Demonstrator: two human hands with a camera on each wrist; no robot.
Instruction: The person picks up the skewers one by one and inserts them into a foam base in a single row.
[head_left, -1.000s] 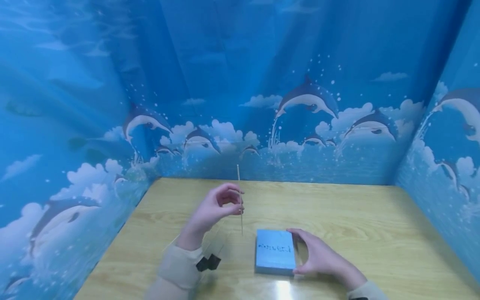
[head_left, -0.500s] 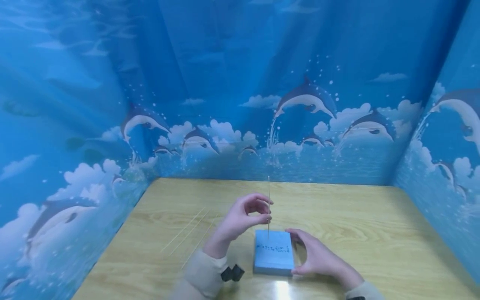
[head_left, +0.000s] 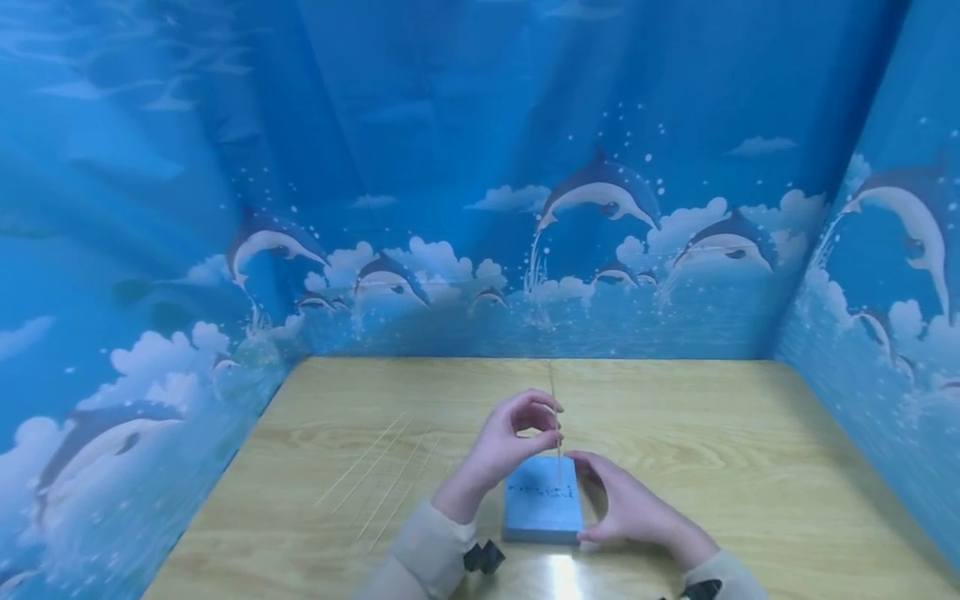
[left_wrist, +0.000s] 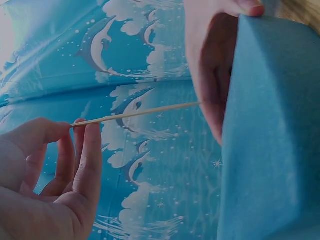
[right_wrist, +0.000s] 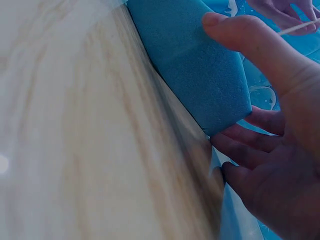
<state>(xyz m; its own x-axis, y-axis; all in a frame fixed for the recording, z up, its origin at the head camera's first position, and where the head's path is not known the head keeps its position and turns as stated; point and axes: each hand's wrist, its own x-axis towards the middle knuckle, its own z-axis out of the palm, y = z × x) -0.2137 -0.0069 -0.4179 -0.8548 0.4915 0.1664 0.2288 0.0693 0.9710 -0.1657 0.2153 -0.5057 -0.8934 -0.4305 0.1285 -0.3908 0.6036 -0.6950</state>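
My left hand (head_left: 512,440) pinches a thin wooden skewer (head_left: 552,385) between thumb and fingertips. The skewer stands nearly upright, and its lower end overlaps the top of a blue foam block (head_left: 534,515) near the right side in the head view. Seen from the left wrist, the skewer (left_wrist: 150,111) points toward the block (left_wrist: 275,130). My right hand (head_left: 633,504) grips that block by its right side, thumb at the near corner and fingers at the far one. Dark handwriting marks the block's top, and it lies flat on the table.
Several more thin skewers (head_left: 361,458) lie slanted on the wooden table (head_left: 712,433), left of my left hand. Blue dolphin-printed sheets (head_left: 450,208) wall in the back and both sides. A bright reflection shines on the table in front of the block.
My left hand has carried the upright skewer rightward, from left of the block to over its right part. The skewers on the table show more fully now. My right hand keeps its grip.
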